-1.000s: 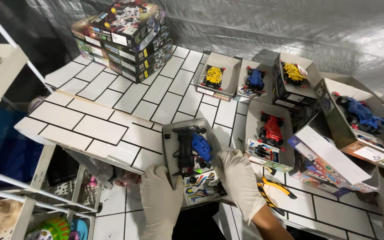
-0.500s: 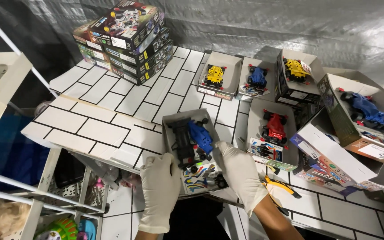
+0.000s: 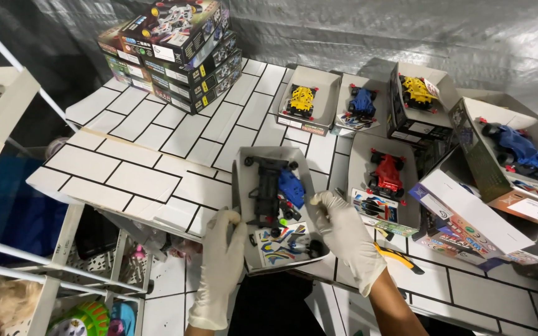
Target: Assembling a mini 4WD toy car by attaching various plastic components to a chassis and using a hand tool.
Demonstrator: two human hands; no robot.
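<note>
Head view: two white-gloved hands hold an open cardboard tray (image 3: 242,186) with a black toy car chassis (image 3: 268,190), left hand (image 3: 220,267) gripping its left edge, right hand (image 3: 347,239) its right edge. Just right of the tray sits a red toy car (image 3: 386,175); behind it, a yellow toy car (image 3: 301,101).

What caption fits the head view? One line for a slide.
Gloved left hand and right hand grip a grey tray of black chassis and blue shell parts.
</note>
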